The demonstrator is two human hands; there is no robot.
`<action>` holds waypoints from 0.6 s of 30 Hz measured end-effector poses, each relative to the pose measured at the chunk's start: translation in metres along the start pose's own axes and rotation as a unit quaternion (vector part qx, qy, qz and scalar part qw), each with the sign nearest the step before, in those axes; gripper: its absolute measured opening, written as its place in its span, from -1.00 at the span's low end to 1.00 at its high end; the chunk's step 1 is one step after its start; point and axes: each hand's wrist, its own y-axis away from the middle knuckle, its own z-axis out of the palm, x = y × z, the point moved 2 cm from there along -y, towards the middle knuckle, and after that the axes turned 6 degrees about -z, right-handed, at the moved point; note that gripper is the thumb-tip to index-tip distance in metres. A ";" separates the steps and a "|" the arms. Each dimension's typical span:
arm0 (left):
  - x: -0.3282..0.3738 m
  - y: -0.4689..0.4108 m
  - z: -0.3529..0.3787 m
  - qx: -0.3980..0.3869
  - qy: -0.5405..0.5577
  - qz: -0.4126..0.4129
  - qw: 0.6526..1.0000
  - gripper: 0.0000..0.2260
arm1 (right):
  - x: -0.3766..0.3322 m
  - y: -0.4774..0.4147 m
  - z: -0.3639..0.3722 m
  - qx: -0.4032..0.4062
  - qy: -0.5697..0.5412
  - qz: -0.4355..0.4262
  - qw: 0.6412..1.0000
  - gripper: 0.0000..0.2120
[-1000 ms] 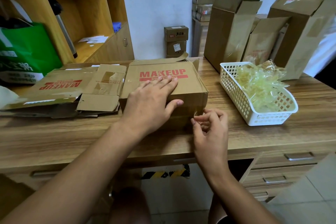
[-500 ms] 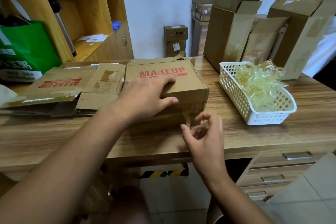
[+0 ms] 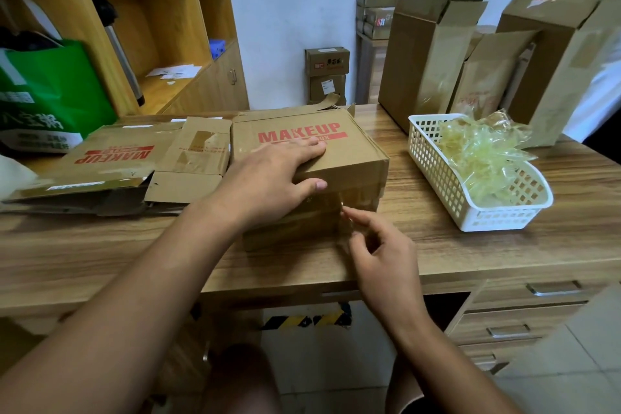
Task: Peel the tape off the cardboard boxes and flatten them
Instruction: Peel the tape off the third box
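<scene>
Cardboard box [image 3: 353,158] on worktop [image 3: 470,255]: left hand [image 3: 268,178] lies flat on top, fingers straight; right hand [image 3: 379,255] grip, just below, pinches clear tape [image 3: 356,197] on the front face.

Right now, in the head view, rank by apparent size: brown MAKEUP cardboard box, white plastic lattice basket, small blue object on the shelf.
1. brown MAKEUP cardboard box, narrowly, though nearer
2. white plastic lattice basket
3. small blue object
</scene>
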 end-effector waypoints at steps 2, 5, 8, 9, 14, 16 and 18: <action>0.000 0.001 0.001 0.006 0.000 -0.003 1.000 -0.42 | -0.004 0.004 0.004 0.008 0.000 0.007 1.000 -0.63; 0.003 0.000 0.003 0.020 -0.001 -0.005 1.000 -0.43 | -0.018 0.022 0.022 -0.030 0.025 -0.014 0.999 -0.66; 0.008 0.000 0.004 0.037 -0.007 -0.007 0.999 -0.44 | -0.040 0.044 0.050 -0.109 0.038 -0.077 0.990 -0.69; 0.008 0.000 0.004 0.037 -0.001 -0.010 0.999 -0.44 | -0.041 0.044 0.053 -0.113 0.026 -0.071 0.991 -0.72; 0.006 -0.004 -0.002 0.009 0.037 -0.037 0.999 -0.49 | -0.019 0.019 0.031 -0.047 -0.032 0.017 0.998 -0.66; 0.004 -0.008 -0.005 -0.020 0.049 -0.040 0.998 -0.49 | -0.009 0.008 0.017 -0.018 -0.041 0.036 0.998 -0.49; 0.000 -0.010 -0.010 -0.051 0.050 -0.030 0.997 -0.48 | 0.001 -0.002 0.007 -0.020 -0.002 0.039 0.999 -0.51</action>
